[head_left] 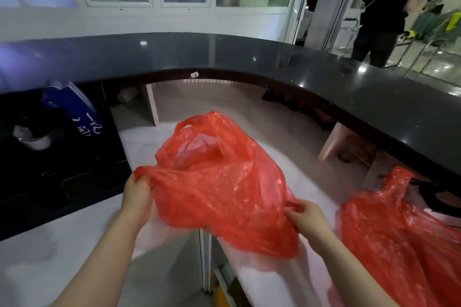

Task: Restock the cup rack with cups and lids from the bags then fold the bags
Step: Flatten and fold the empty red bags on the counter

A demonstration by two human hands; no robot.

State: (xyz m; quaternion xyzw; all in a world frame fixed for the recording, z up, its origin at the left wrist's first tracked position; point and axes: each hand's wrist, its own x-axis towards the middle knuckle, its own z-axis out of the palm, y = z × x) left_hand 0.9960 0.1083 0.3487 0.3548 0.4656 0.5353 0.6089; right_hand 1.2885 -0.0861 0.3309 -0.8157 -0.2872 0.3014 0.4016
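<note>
Two red plastic bags in view. Red bag (219, 182) is held up over the white desk (50, 244), in the middle of the frame, slack and crumpled; one handle loop stands up at its far side. Left hand (137, 197): fingers curled round a bunched edge of the bag at its left side, grip closed on the plastic. Right hand (308, 218): fingers and thumb pinch the bag's lower right edge, grip closed on it as well. Bag is stretched loosely between the two hands, its lower edge hanging just over the gap in the white desk. Cannot tell whether anything is inside.

Second red bag (399, 239) lies on the white desk to the right, beside the right forearm, apart from both hands, one handle pointing up toward the raised counter.

Black raised counter (274, 57) curves round the far side of the work area. Dark tray-like unit (50, 169) sits to the left, with a blue package (74, 107) at its far end; contents there too dark and blurred to identify. Person in dark clothing (389, 7) stands beyond the counter at upper right.
</note>
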